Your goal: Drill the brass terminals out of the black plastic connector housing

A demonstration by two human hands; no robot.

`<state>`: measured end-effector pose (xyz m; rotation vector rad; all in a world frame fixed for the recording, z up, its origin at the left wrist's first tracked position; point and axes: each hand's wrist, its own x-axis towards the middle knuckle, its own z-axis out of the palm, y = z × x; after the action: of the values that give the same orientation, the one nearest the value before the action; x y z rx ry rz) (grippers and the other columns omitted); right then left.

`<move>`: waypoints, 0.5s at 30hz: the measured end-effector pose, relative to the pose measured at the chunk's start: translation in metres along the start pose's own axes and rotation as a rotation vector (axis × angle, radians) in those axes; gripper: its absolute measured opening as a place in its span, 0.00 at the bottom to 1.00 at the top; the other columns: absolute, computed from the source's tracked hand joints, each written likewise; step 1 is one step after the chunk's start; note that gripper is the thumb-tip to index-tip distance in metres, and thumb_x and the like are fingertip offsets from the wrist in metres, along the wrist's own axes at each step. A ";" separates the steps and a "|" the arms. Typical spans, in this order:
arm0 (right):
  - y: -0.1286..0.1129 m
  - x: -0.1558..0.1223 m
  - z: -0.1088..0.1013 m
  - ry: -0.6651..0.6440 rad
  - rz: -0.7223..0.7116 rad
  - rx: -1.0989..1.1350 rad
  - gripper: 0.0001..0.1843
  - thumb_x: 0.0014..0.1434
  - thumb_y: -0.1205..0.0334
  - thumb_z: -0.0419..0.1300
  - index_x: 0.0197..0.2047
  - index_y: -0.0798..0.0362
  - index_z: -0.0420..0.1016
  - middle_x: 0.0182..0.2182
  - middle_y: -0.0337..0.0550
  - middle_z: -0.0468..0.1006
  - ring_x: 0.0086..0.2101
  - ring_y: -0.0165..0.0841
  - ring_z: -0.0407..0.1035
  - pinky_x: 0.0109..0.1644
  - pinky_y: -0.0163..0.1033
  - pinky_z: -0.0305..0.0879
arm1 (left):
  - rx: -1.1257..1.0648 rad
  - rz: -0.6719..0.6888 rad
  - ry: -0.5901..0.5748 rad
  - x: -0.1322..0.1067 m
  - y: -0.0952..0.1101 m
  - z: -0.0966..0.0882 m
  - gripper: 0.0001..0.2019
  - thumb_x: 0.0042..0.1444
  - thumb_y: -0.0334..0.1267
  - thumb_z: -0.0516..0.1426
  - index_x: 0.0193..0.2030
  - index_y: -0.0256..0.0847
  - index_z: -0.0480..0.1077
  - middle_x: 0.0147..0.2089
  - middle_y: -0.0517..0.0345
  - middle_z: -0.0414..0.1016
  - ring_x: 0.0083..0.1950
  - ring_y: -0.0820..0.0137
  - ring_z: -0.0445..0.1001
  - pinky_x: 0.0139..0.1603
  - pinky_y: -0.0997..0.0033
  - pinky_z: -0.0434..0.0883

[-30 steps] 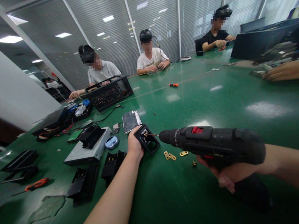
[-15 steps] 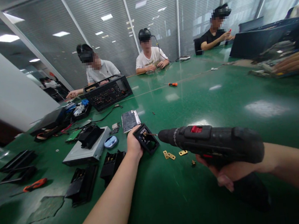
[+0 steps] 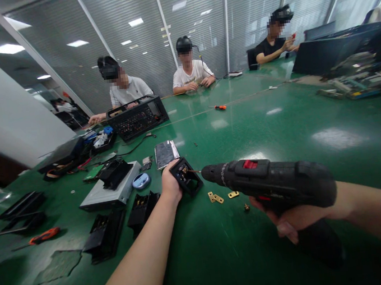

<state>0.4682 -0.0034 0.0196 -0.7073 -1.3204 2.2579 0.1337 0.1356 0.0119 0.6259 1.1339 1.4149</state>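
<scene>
My left hand grips a small black plastic housing and holds it tilted on edge on the green table. My right hand is closed round the grip of a black cordless drill with a red switch. The drill's bit reaches into the housing's open side. Three small brass plates and a brass screw lie on the table just below the drill's chuck.
Left of my arm lie black plastic parts, a grey metal box, a blue round piece, an orange-handled screwdriver and a phone-like slab. Three people sit at the far side. A black computer chassis and electronics stand further off.
A co-worker's hand at the right edge has withdrawn out of view. My hands, the drill and the housing have held almost still.
</scene>
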 end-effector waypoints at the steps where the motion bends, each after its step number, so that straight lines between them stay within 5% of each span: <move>1: -0.001 0.001 0.000 -0.007 0.004 0.002 0.30 0.54 0.68 0.95 0.53 0.49 0.86 0.33 0.30 0.90 0.31 0.35 0.92 0.36 0.35 0.93 | -0.005 -0.001 0.000 0.000 0.000 0.000 0.11 0.52 0.45 0.72 0.37 0.45 0.79 0.29 0.60 0.80 0.29 0.64 0.79 0.33 0.68 0.75; 7: 0.000 0.001 -0.003 -0.013 -0.029 0.021 0.35 0.51 0.78 0.93 0.55 0.47 0.88 0.39 0.30 0.92 0.35 0.37 0.96 0.39 0.37 0.97 | -0.013 -0.002 -0.006 0.001 0.000 -0.001 0.11 0.51 0.45 0.72 0.36 0.44 0.80 0.29 0.60 0.80 0.29 0.64 0.79 0.33 0.68 0.75; 15: 0.002 0.000 -0.003 0.005 -0.017 0.030 0.31 0.54 0.75 0.94 0.55 0.49 0.89 0.36 0.31 0.92 0.34 0.37 0.96 0.39 0.37 0.97 | -0.028 0.012 0.008 0.001 -0.002 0.001 0.10 0.51 0.45 0.71 0.35 0.43 0.81 0.29 0.58 0.80 0.30 0.65 0.77 0.35 0.67 0.75</move>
<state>0.4695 -0.0023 0.0166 -0.6881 -1.2828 2.2563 0.1350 0.1369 0.0107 0.6083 1.1164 1.4419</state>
